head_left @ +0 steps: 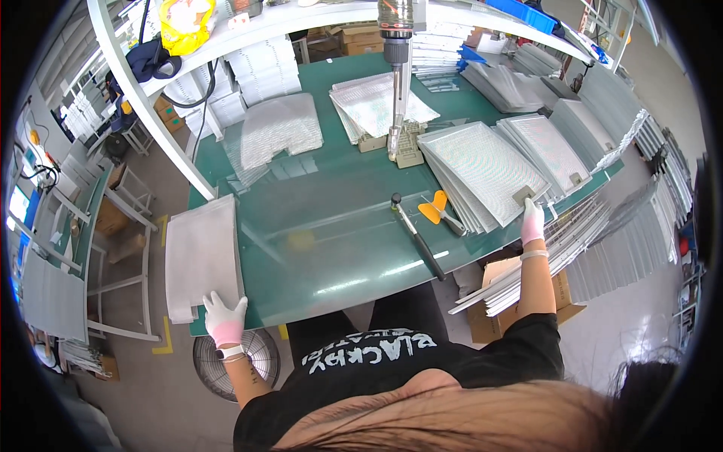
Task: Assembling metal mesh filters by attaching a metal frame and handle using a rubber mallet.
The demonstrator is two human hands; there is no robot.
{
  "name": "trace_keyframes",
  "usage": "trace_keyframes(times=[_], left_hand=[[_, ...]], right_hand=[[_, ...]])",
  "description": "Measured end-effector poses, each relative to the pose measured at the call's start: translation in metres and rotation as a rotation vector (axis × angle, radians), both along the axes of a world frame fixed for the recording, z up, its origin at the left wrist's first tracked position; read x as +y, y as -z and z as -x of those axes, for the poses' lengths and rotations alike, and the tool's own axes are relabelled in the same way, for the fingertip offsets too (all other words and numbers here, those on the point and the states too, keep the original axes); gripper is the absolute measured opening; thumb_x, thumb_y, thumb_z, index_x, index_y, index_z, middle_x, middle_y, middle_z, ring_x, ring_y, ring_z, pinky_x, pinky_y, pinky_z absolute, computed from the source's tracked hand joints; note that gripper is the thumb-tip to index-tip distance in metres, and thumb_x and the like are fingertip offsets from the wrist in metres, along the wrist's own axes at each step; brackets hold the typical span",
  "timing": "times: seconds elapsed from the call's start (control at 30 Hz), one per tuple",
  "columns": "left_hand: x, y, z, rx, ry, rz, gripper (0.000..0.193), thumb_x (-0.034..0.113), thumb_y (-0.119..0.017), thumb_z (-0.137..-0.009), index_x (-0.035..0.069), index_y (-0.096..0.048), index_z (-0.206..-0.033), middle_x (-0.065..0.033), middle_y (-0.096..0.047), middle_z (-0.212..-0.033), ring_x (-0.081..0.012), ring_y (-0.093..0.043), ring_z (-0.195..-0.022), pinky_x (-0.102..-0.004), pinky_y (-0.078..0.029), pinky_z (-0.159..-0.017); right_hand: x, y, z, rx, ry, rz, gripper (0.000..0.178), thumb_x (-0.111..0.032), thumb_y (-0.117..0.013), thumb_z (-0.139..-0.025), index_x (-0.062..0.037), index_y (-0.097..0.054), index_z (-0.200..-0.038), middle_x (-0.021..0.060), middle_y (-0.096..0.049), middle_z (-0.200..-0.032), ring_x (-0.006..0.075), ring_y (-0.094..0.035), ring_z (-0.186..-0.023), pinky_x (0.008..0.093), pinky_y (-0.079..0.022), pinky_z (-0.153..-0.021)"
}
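Observation:
My left hand point(224, 318), in a white and pink glove, lies with fingers spread at the near right corner of a pale sheet stack point(202, 252) on the table's left edge. At the right, my gloved right hand point(532, 221) grips the near corner of the top framed mesh panel point(482, 162), beside its small grey corner patch point(523, 196). Several more panels lie fanned beneath that one. Left of them are an orange winged tool point(433, 207) and a hammer point(416, 235) with a black handle.
A powered screwdriver point(397, 53) hangs above a beige fixture block point(409, 147) on the green table point(301, 248). Mesh sheets point(280, 128) lie at the back left. More panels point(546, 147) stand at the right. A white shelf point(286, 21) spans the back; a floor fan point(218, 369) sits below.

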State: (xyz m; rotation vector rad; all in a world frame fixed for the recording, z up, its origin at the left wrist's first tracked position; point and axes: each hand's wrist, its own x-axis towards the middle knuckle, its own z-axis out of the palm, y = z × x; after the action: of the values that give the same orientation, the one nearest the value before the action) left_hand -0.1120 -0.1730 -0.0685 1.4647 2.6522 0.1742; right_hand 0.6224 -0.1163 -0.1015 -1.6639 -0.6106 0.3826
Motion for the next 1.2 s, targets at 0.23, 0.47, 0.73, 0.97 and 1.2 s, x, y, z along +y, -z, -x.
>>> trace_keyframes(times=[0.23, 0.47, 0.73, 0.97, 1.2], left_hand=[[-0.011, -0.077, 0.076, -0.689, 0.022, -0.437, 0.060, 0.039, -0.062, -0.088, -0.001, -0.051, -0.132, -0.0181, -0.065, -0.104, -0.0224, -0.063, -0.088, -0.0337, -0.051, -0.078], [-0.043, -0.137, 0.000, -0.738, 0.501, -0.731, 0.059, 0.029, -0.071, -0.082, 0.001, -0.053, -0.131, -0.0127, -0.057, -0.127, -0.0246, -0.055, -0.114, -0.0346, -0.045, -0.095], [0.041, -0.033, -0.175, -0.316, 0.902, -0.018, 0.073, 0.059, -0.057, -0.083, 0.001, -0.052, -0.128, -0.0252, -0.055, -0.126, -0.0384, -0.056, -0.114, -0.0413, -0.045, -0.097], [0.244, -0.048, -0.108, -0.244, 0.724, -0.360, 0.064, 0.055, -0.059, -0.082, 0.001, -0.058, -0.118, -0.0217, -0.060, -0.114, -0.0363, -0.056, -0.108, -0.0436, -0.045, -0.093], [0.391, 0.014, -0.021, -0.044, 0.081, -0.242, 0.094, 0.054, -0.068, -0.076, 0.003, -0.029, -0.145, -0.0180, -0.058, -0.123, -0.0299, -0.055, -0.115, -0.0446, -0.040, -0.100]], right_hand=[[-0.043, -0.023, 0.012, -0.682, -0.126, 0.596, 0.063, -0.042, -0.055, -0.088, 0.0117, -0.051, -0.120, 0.0346, -0.060, -0.106, 0.0476, -0.057, -0.101, 0.0459, -0.045, -0.089], [-0.050, -0.069, 0.198, -0.849, -0.338, 0.005, 0.035, -0.010, -0.058, -0.088, 0.0009, -0.058, -0.121, 0.0189, -0.065, -0.104, 0.0297, -0.064, -0.094, 0.0368, -0.049, -0.085], [0.049, -0.020, 0.338, -0.854, -0.872, -0.040, 0.048, -0.023, -0.065, -0.082, -0.0020, -0.056, -0.125, 0.0211, -0.056, -0.125, 0.0397, -0.047, -0.121, 0.0432, -0.037, -0.104], [0.046, 0.001, 0.367, -1.197, -1.056, 0.327, 0.062, -0.031, -0.054, -0.080, -0.0110, -0.045, -0.138, 0.0197, -0.034, -0.147, 0.0409, -0.024, -0.139, 0.0565, -0.014, -0.113], [0.050, -0.005, 0.373, -1.166, -1.061, 0.253, 0.058, -0.027, -0.056, -0.076, -0.0096, -0.052, -0.131, 0.0202, -0.042, -0.141, 0.0420, -0.029, -0.136, 0.0549, -0.017, -0.113]])
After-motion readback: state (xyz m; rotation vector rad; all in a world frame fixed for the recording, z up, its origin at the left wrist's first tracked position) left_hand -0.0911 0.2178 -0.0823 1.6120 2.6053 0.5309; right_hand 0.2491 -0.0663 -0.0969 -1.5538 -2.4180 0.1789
